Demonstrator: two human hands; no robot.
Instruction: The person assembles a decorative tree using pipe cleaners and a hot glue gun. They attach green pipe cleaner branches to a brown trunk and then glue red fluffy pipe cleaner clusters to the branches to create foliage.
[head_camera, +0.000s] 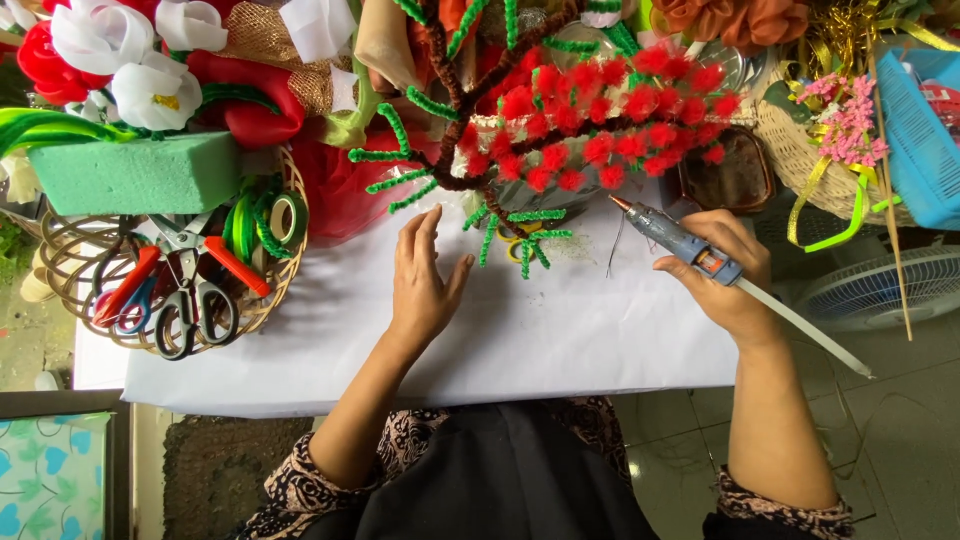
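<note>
Place: a home craft corner for handmade flower decorations, seen from above.
Work surface: a small table covered in white paper (560, 330), crowded along its far edge with craft goods.
Far left: artificial white and red flowers (110, 50) and a green floral foam block (135, 172).
Near left: a wicker basket (75, 260) holding scissors (185, 300) and rolls of green floral tape (290, 218).
Centre: a pipe-cleaner tree with red pompom blossoms (600, 130).
Right: a glue gun (680, 243), a woven basket with ribbons (810, 160), a blue plastic crate (920, 130).
Floor: tiles and a white electric fan (880, 285) to the right.
</note>
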